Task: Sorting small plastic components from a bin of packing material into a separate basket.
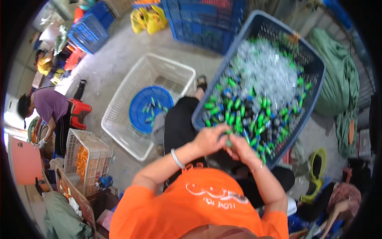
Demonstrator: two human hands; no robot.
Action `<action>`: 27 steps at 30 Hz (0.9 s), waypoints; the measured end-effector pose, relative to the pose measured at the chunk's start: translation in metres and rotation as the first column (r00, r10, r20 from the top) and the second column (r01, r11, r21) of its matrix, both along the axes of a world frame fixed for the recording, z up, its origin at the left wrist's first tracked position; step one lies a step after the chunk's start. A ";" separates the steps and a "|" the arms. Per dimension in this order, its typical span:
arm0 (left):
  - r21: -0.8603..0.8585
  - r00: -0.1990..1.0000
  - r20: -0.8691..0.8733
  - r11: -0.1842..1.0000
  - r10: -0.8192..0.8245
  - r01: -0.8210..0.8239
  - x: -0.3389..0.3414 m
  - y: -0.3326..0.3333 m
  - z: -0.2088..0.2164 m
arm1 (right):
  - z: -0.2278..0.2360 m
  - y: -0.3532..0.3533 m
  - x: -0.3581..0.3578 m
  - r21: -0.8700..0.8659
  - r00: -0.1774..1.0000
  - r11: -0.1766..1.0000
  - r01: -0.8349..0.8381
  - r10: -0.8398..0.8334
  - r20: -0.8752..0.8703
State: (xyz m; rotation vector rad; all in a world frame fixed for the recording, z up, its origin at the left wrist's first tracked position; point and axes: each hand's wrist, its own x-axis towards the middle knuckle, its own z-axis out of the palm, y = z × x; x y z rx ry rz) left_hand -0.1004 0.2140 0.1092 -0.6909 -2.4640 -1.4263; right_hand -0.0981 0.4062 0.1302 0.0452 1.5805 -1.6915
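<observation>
My left hand (209,139) and my right hand (242,146) meet at the near edge of a blue-grey plastic crate (314,69) propped on my lap. Both close around one small green piece (229,142) held between the fingers. The crate is filled with several small green, blue and black parts (238,115) and a heap of clear pieces (266,71). A pale bangle sits on my left wrist. To my left a white basket (119,99) holds a round blue tray (149,107) with a few green parts on it.
A person in a purple top (49,105) bends over at the far left beside a red stool (79,111). A white crate with orange items (85,159) stands near them. Blue crates (207,20), yellow containers (149,20) and a green sack (338,79) ring the concrete floor.
</observation>
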 end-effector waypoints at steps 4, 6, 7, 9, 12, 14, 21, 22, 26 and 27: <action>0.122 0.855 0.516 0.984 0.049 -0.131 -0.010 -0.010 0.008 | 0.011 -0.021 -0.002 0.327 0.440 0.886 0.328 0.163 -0.883; 0.317 0.712 0.686 0.943 -0.151 -0.105 -0.015 -0.012 0.009 | 0.012 -0.024 -0.010 0.337 0.175 0.890 0.307 0.295 -0.939; 0.324 0.699 0.696 0.940 -0.161 -0.106 -0.015 -0.012 0.007 | 0.012 -0.023 -0.011 0.342 0.027 0.892 0.297 0.350 -0.936; 0.320 0.760 0.634 0.943 -0.143 -0.089 -0.009 -0.010 0.004 | 0.006 -0.018 -0.003 0.429 0.163 0.871 0.240 0.399 -0.902; 0.312 0.797 0.594 0.945 -0.112 -0.100 0.000 -0.012 0.003 | 0.002 -0.016 0.001 0.551 0.384 0.828 0.105 0.478 -0.790; 0.291 0.818 0.571 0.949 -0.074 -0.117 0.005 -0.016 0.003 | 0.002 -0.023 0.000 0.517 0.615 0.856 -0.014 0.415 -0.670; -0.007 0.741 0.215 0.760 0.636 -0.650 -0.039 -0.110 -0.029 | -0.002 -0.047 -0.076 0.449 0.252 0.781 0.435 0.372 -0.893; -0.072 0.664 0.201 0.686 0.721 -0.724 -0.049 -0.140 -0.044 | -0.001 -0.050 -0.091 0.444 0.180 0.722 0.530 0.416 -0.891; -0.287 0.543 -0.317 0.467 0.778 -0.837 -0.067 -0.176 -0.057 | -0.012 -0.058 -0.127 0.636 0.318 0.543 0.548 0.568 -0.759; -0.328 0.500 -0.540 0.378 0.677 -0.866 -0.069 -0.177 -0.059 | -0.016 -0.059 -0.131 0.640 0.328 0.528 0.558 0.568 -0.755</action>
